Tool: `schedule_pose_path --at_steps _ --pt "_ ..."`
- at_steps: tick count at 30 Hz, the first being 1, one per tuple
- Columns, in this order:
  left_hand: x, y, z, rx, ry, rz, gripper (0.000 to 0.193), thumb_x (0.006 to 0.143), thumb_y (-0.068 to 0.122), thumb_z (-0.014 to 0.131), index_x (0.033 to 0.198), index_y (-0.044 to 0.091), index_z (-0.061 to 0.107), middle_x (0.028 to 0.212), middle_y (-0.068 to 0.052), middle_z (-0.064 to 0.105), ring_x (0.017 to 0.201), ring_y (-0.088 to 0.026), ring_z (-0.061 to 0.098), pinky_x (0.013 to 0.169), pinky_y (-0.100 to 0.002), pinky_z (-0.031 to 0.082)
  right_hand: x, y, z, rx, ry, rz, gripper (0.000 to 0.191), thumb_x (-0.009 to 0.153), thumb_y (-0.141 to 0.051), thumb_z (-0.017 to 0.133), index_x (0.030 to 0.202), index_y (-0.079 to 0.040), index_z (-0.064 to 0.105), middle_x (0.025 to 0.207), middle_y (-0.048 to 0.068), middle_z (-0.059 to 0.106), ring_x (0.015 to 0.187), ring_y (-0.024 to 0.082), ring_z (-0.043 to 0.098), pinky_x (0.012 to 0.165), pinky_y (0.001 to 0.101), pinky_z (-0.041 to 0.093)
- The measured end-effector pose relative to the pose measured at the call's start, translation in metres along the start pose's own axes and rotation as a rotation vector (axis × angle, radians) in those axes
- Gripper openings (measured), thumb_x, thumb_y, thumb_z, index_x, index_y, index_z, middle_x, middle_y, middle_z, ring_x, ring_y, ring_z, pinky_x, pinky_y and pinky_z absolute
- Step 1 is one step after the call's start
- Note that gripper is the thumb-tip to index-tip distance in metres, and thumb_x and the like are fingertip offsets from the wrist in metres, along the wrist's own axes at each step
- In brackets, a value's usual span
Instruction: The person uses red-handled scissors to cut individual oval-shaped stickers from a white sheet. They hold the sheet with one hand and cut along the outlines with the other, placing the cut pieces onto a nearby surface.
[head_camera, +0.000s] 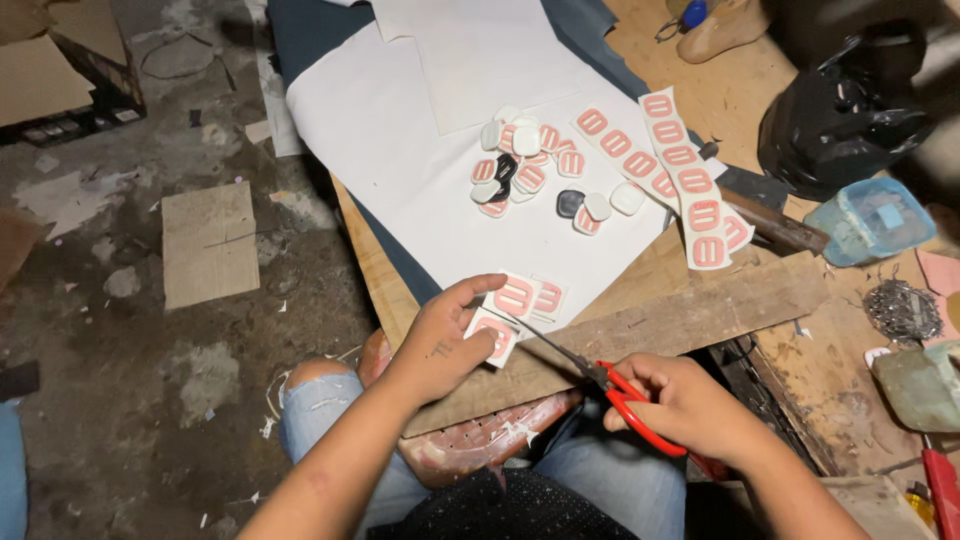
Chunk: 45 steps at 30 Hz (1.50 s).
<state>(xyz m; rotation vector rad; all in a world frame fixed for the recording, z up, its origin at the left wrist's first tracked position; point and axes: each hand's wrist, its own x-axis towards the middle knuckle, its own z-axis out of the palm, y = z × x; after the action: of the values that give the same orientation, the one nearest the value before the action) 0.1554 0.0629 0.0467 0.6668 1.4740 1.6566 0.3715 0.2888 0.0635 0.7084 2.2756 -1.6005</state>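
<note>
**Overhead, two hands cut a pink-and-white sticker with red scissors**

Seen from above, a person sits at a wooden bench (700, 310), knees in torn jeans. At far left, flat cardboard scraps (208, 243) lie on a dirty concrete floor (150, 400).

Moving right, the left hand (445, 340) pinches a small white sticker (495, 337) with a pink mark, fingers (480, 288) clamped on its edges, just above the bench's front plank. Two similar stickers (530, 297) lie just behind it on a large white sheet (400, 150). Farther back on that sheet sits a loose pile of small rounded tiles (530, 165), white, pink-marked and black. Uncut strips of the same stickers (680, 170) lie to the pile's right.

The right hand (690, 405) grips red-handled scissors (600, 378), fingers closed through the loops; the blades reach left and meet the held sticker.

At right, a black plastic bag (840, 110) sits bunched, its contents hidden. Beside it stands a small clear blue tub (870, 220) with its lid on; what it holds cannot be made out. Below that lies a heap of small metal bits (900, 310).
</note>
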Motion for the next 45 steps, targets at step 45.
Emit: schedule_pose_path --at_steps 45 --pt "0.26 0.024 0.176 1.681 -0.434 0.576 0.032 0.092 0.014 0.055 0.121 0.014 0.067 0.12 -0.004 0.063 0.12 -0.022 0.052 0.096 -0.039 0.04 0.099 0.01 -0.025 -0.646 0.796 -0.448 0.022 0.079 -0.014 0.066 0.096 -0.002 0.058 0.092 0.017 0.061 0.09 0.038 0.062 0.081 0.0489 0.05"
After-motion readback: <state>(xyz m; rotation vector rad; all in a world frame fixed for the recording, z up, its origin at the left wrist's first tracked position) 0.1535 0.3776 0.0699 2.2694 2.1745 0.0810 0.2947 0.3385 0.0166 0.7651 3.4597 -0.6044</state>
